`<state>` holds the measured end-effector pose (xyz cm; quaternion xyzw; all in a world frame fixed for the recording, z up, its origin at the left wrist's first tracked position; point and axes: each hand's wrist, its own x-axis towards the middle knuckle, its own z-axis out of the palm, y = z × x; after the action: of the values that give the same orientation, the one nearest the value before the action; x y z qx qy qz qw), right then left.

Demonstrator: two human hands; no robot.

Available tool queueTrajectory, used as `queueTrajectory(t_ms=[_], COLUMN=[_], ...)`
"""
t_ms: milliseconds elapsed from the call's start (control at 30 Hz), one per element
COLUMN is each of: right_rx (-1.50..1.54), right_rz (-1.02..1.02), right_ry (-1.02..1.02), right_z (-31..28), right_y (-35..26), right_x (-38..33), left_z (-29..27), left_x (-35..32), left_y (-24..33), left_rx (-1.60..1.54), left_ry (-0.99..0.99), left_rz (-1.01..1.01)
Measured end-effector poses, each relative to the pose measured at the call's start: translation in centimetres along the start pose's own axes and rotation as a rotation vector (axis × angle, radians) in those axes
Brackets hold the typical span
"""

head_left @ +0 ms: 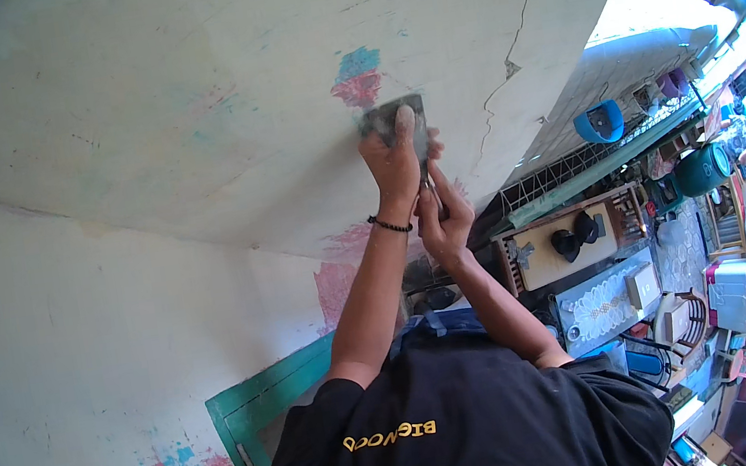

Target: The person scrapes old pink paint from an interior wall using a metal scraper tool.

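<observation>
A dark grey flat tool (418, 122) with a squarish head and a narrow lower end rests against the pale wall (238, 156); its exact kind does not show. My left hand (393, 161), with a beaded bracelet at the wrist, is closed around its head, thumb stretched along its face. Lower down, my right hand (448, 221) grips the narrow lower end, which the fingers partly hide. Just above the tool is a worn patch of blue and pink paint (359, 78). Both arms reach upward.
A long crack (512, 68) runs down the wall at right. A green door frame (250, 408) stands at lower left. Far right are a wooden bench (566, 249) with dark items on it, a lace-covered table (602, 304), chairs (683, 323), a blue basin (599, 122) and a person (743, 135).
</observation>
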<state>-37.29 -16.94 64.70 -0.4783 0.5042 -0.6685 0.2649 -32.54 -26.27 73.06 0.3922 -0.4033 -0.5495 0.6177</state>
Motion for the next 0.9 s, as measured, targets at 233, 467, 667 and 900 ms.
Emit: queueTrajectory(t_ms=[233, 467, 667, 900], right_rx=[0.092, -0.105, -0.127, -0.188], right_rz=[-0.058, -0.197, -0.115, -0.076], right_ry=[0.031, 0.042, 0.013, 0.001], right_z=[0.0, -0.5, -0.1, -0.4], right_y=[1.2, -0.2, -2.7, -1.4], right_x=[-0.8, -1.1, -0.4, -0.8], left_z=[-1.2, -1.3, -1.0, -1.0], left_x=[-0.9, -1.5, -1.0, -0.9], left_y=[-2.9, -3.1, -0.7, -1.1], left_rx=[-0.072, -0.053, -0.027, -0.036], left_ry=[0.011, 0.029, 0.0, -0.007], left_rz=[-0.016, -0.082, -0.073, -0.116])
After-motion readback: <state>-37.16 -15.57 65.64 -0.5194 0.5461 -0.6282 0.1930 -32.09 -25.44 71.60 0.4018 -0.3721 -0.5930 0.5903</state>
